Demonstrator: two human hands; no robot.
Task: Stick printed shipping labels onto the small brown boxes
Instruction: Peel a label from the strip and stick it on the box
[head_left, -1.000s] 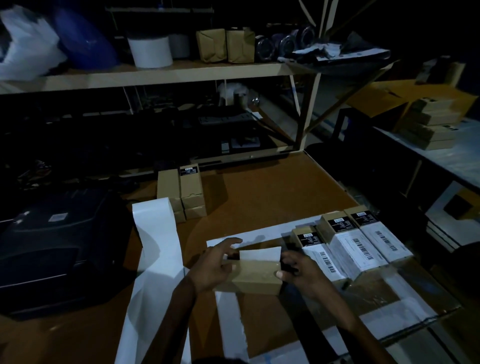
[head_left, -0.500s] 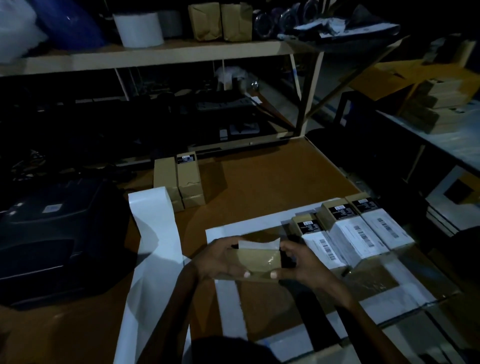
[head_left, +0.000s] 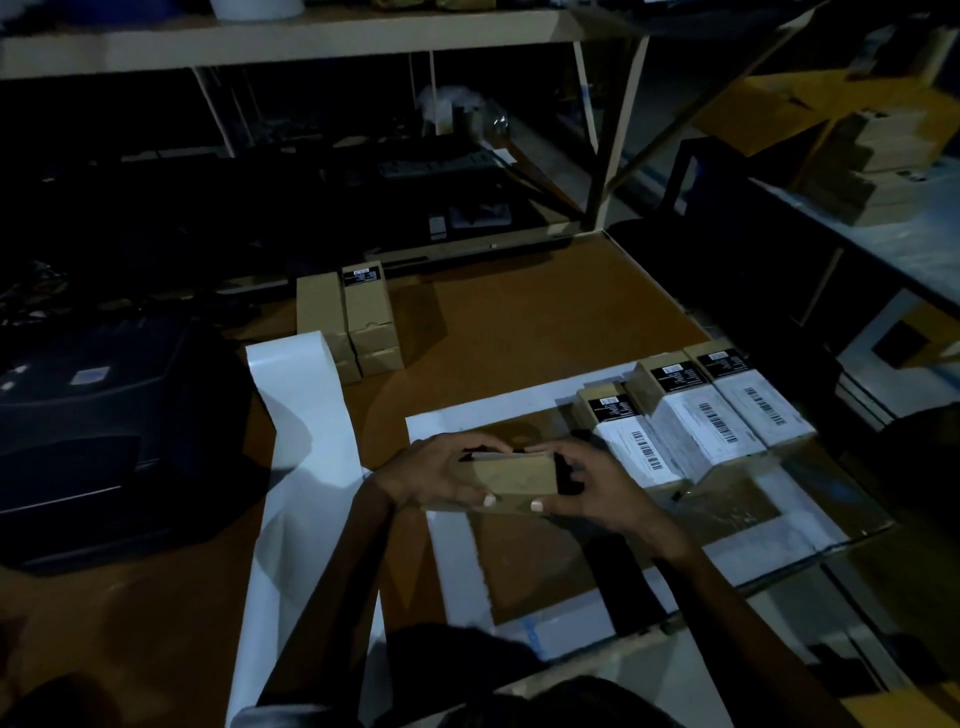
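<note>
At the frame's centre, the person is gripping a brown box (head_left: 511, 474) just above the worktop (head_left: 519, 332), left hand (head_left: 434, 475) and right hand (head_left: 592, 488) clamped on its ends, thumbs on the near face. A label (head_left: 491, 456) is seemingly being pressed onto its top. Next, likely smoothing it flat, then setting the box beside the labelled boxes (head_left: 696, 415) at right.

The white label (head_left: 491, 456) that stood up behind the brown box (head_left: 514, 475) now lies folded flat over its top edge.

Two bare forearms, left hand (head_left: 434, 475), right hand (head_left: 597, 486), short pale nails
</note>
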